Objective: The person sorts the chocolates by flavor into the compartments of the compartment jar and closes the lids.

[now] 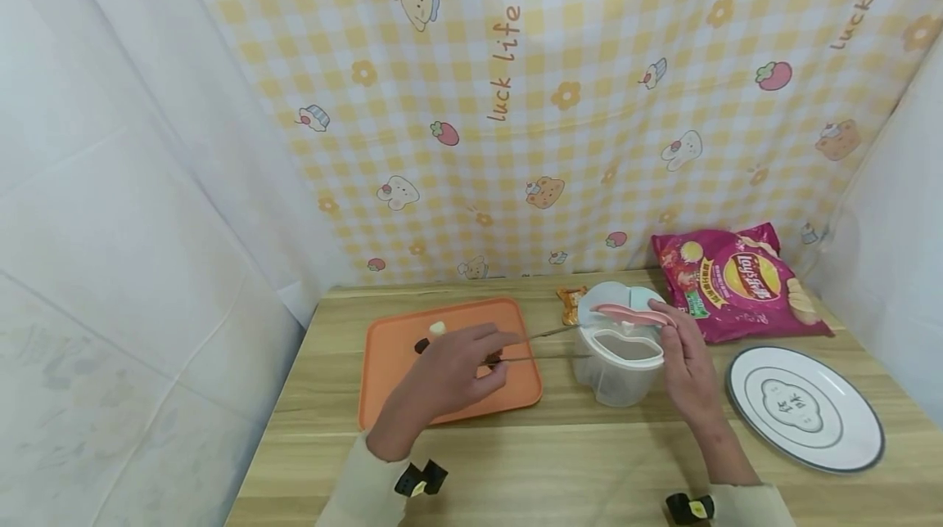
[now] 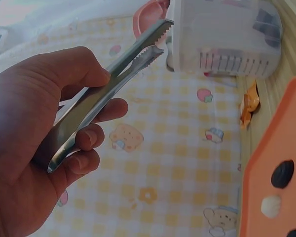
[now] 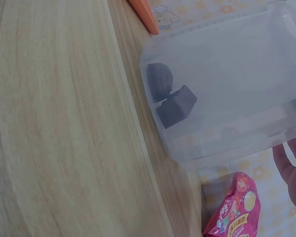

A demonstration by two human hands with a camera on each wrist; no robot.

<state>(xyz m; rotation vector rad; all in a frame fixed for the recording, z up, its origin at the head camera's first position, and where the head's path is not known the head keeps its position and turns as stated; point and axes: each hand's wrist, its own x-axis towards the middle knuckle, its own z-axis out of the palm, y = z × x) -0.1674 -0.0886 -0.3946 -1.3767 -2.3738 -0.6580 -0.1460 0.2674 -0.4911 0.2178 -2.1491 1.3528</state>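
Note:
My left hand (image 1: 479, 355) hovers over the orange tray (image 1: 390, 384) and grips metal tongs (image 1: 548, 345), whose tips reach toward a clear plastic container (image 1: 619, 376). In the left wrist view the hand (image 2: 96, 106) squeezes the tongs (image 2: 113, 84); nothing shows between the serrated tips. My right hand (image 1: 666, 336) pinches the container's pink lid (image 1: 626, 313) at its right end. Through the container (image 3: 227, 54) wall two dark pieces (image 3: 170, 96) show on the bottom; my right fingers (image 3: 288, 163) sit beside it. On the tray lie a white piece (image 1: 438, 328) and dark pieces (image 1: 421, 344).
A pink chips bag (image 1: 737, 286) lies behind the container at the back right. A white plate (image 1: 847, 437) sits at the right near the table edge. A small orange snack packet (image 1: 570, 304) lies behind the container. Patterned cloth walls stand close behind.

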